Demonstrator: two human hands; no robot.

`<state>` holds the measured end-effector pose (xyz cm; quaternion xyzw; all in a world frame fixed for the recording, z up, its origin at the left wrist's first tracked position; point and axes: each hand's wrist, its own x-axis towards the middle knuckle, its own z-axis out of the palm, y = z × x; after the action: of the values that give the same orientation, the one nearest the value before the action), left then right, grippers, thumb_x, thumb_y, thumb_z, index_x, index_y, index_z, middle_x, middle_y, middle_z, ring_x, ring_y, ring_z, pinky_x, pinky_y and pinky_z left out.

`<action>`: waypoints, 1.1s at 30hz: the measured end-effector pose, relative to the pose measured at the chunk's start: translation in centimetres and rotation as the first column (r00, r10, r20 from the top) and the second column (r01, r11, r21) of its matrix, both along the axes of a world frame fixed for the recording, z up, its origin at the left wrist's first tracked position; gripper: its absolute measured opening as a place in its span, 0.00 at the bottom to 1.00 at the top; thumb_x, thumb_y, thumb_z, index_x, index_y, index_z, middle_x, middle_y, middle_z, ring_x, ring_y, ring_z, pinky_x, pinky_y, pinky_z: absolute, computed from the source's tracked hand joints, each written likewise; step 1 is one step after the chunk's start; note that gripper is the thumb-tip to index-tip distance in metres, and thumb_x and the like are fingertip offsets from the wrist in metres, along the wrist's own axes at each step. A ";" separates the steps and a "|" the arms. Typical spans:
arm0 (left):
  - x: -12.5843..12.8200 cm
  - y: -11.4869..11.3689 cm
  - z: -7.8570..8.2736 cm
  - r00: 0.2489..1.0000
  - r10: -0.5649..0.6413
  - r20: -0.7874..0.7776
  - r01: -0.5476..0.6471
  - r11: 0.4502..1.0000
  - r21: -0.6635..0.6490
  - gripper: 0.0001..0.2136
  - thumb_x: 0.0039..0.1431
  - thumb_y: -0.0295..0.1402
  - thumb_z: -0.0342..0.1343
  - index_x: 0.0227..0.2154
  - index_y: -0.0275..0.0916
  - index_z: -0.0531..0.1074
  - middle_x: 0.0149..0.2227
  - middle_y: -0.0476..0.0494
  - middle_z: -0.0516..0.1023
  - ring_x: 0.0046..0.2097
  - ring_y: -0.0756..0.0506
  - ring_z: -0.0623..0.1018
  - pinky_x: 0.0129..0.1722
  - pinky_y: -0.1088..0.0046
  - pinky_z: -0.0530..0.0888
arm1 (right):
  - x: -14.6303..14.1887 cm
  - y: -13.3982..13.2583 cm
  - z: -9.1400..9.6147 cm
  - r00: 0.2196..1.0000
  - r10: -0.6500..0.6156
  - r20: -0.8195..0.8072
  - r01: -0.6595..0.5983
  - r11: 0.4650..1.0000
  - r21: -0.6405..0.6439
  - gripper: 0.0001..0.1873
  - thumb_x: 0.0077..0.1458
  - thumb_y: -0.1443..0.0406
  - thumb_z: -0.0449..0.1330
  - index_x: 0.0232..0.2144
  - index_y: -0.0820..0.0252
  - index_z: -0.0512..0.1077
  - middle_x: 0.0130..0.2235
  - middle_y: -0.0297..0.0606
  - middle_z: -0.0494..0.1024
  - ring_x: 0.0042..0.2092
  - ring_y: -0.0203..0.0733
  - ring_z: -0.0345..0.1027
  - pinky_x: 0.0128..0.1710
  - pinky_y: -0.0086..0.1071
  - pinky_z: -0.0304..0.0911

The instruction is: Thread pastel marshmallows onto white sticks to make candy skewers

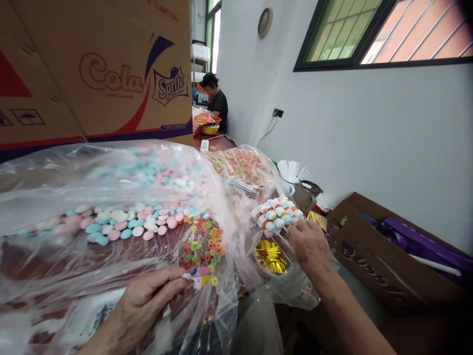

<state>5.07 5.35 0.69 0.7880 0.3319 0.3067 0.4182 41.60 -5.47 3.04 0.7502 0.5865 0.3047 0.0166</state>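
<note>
My left hand (148,301) pinches a small colourful printed paper piece (199,277) between thumb and forefinger, above the plastic sheet. Beside the paper lie ring-shaped candies (207,236) in several colours. Farther left spread pink, white and blue oval candies (121,224), partly under clear plastic. To the right, my right hand (310,246) is closed at the near side of a pile of candy skewers (279,214), where thin white sticks show by its fingertips. Its exact hold is partly hidden. Gold twist ties (272,256) sit just below the skewers.
A large cardboard carton (99,74) stands at the back left. Bagged ring candies (244,165) lie mid-table, with white sticks (291,170) behind. An open cardboard box (391,261) with purple packaging stands right. A person (218,103) sits at the far end.
</note>
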 end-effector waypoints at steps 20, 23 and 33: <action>-1.9 0.3 1.4 1.000 0.012 -0.022 -0.015 0.992 -0.126 0.11 0.62 0.37 0.54 0.30 0.40 0.79 0.28 0.51 0.80 0.30 0.50 0.76 0.32 0.79 0.71 | -3.9 -1.9 2.7 0.745 0.486 -0.456 -0.256 0.841 0.478 0.09 0.63 0.60 0.54 0.37 0.54 0.73 0.37 0.38 0.78 0.39 0.44 0.71 0.39 0.36 0.62; -2.2 0.3 1.4 1.000 -0.002 -0.017 0.000 0.992 -0.129 0.12 0.63 0.38 0.54 0.29 0.40 0.79 0.28 0.50 0.80 0.30 0.50 0.76 0.31 0.79 0.71 | -6.7 -1.1 3.5 0.628 0.613 -0.480 -0.417 0.785 0.457 0.06 0.63 0.64 0.55 0.39 0.54 0.72 0.36 0.35 0.78 0.38 0.42 0.70 0.40 0.34 0.63; -2.5 0.3 2.1 0.998 0.040 -0.046 -0.050 0.972 -0.228 0.10 0.60 0.37 0.54 0.30 0.39 0.77 0.27 0.51 0.77 0.29 0.50 0.71 0.28 0.78 0.67 | -9.1 1.1 3.7 0.542 0.762 -0.354 -0.653 0.647 0.393 0.07 0.63 0.70 0.54 0.40 0.58 0.72 0.35 0.37 0.79 0.38 0.42 0.67 0.40 0.35 0.61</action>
<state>2.53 5.69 2.84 0.7330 0.3914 0.2594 0.4922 32.53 -4.33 6.74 0.4948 0.7872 0.1453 -0.3383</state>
